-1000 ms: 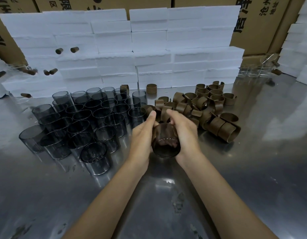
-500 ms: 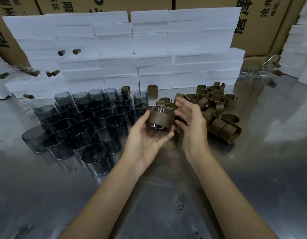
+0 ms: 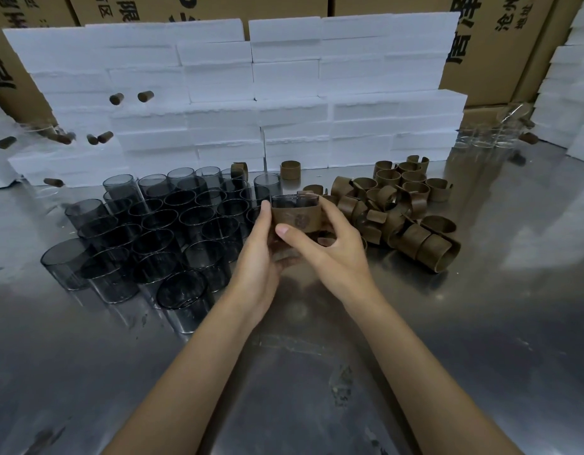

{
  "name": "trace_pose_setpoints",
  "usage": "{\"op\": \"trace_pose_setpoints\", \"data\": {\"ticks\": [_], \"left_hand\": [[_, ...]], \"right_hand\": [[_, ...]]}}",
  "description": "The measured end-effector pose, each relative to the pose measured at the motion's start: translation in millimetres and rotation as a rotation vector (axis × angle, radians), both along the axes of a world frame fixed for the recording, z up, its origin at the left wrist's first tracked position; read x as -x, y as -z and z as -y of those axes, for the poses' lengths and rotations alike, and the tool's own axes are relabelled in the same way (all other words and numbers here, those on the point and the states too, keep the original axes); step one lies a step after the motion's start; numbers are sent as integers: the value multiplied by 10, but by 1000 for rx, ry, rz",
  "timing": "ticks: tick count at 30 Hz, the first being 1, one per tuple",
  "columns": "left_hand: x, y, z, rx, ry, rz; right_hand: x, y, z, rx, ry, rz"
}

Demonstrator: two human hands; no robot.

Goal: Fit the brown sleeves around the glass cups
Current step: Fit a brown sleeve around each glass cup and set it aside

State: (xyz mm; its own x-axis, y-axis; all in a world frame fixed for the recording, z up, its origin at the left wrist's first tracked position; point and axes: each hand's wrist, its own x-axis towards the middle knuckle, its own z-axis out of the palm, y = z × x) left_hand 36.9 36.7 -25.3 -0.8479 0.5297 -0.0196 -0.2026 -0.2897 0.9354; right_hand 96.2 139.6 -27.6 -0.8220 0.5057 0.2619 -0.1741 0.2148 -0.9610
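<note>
Hands: left hand (image 3: 256,257) and right hand (image 3: 330,247) are gripping a sleeved cup (image 3: 295,215).
Left: bare cups (image 3: 146,238) are crowding close.
Right: sleeve pile (image 3: 398,211) is lying near.

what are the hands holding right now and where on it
Both hands hold one glass cup by its brown sleeve: left hand on its left side, right hand on its right.

Brown sleeve (image 3: 295,218) — smoky-grey cups (image 3: 159,238)

bare steel table (image 3: 481,323) near, cups (image 3: 159,231) left, sleeves (image 3: 405,211) right
</note>
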Motion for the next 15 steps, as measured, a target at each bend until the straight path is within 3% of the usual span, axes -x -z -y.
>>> {"op": "trace_pose_setpoints", "data": {"ticks": [6, 15], "left_hand": [[74, 27, 26, 122, 19, -140], [141, 90, 71, 185, -48, -116]], "right_hand": [[8, 35, -15, -48, 35, 17], [38, 156, 25, -272, 145, 70]]}}
